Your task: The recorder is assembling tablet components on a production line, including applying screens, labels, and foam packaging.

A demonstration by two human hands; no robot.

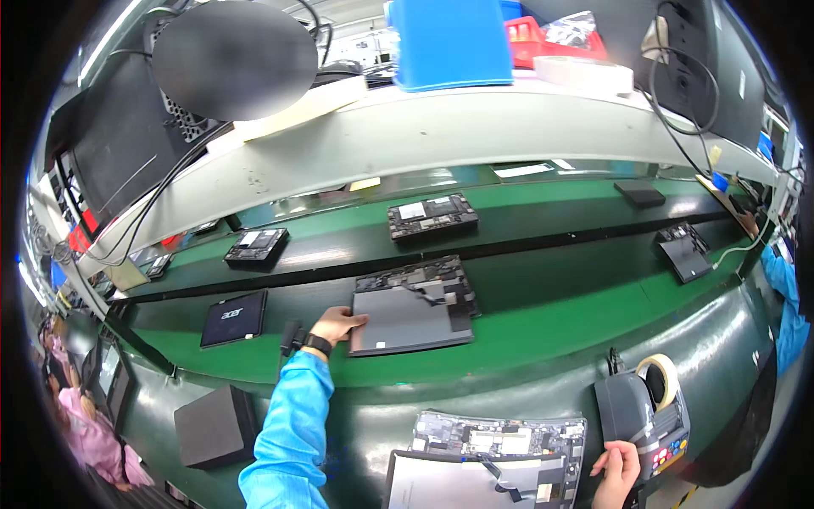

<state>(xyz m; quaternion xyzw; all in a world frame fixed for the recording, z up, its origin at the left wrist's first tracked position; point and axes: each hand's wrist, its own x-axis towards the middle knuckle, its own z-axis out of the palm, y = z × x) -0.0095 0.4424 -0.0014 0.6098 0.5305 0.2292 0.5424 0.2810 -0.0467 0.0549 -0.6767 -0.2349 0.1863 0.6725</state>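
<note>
My left hand (337, 325), below a blue sleeve and a black wristband, grips the left edge of an opened laptop (411, 316) on the green belt. A grey panel lies over the laptop's near part; its circuit boards show along the far side. My right hand (617, 471) is loosely closed, fingers curled, with nothing visible in it. It sits between a second opened laptop (475, 483), close in front of me, and a dark tabletop machine (627, 407) with coloured buttons and a tape roll (661, 382).
A dark closed tablet or laptop (233, 319) lies left on the belt; a black block (215, 426) stands nearer. Beyond a dark divider are open electronic units (432, 215). A white shelf (475, 127) crosses above, carrying a blue bin (452, 47). Other people (784, 297) are at both sides.
</note>
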